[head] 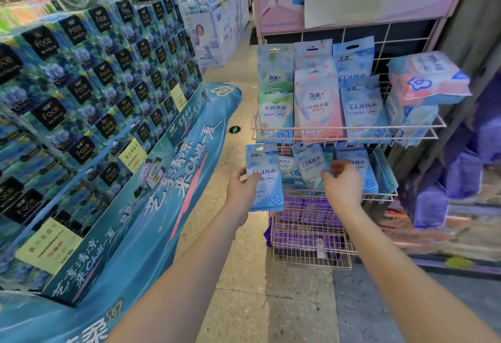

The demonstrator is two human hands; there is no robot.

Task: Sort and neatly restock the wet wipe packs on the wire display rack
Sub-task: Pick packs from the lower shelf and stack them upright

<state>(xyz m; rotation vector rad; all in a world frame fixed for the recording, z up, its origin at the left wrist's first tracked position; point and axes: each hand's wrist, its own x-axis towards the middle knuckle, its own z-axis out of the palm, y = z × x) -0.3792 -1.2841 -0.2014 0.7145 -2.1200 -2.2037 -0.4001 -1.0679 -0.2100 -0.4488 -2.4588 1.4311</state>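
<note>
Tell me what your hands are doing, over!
Left hand holds a blue pack. Right hand pinches a tilted pack in the middle basket. Other packs crowd it.

Both bare arms (189,275) stretched forward, left hand (242,189) gripping a blue pack (267,196), right hand (343,184) pinching a tilted pack (309,165)

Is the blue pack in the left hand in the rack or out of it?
Out: the left hand grips the blue pack at the left edge of the rack, not inside any basket.

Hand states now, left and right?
Left hand: holds a blue EDI wipe pack.
Right hand: pinches a tilted EDI pack in the middle basket.
</note>
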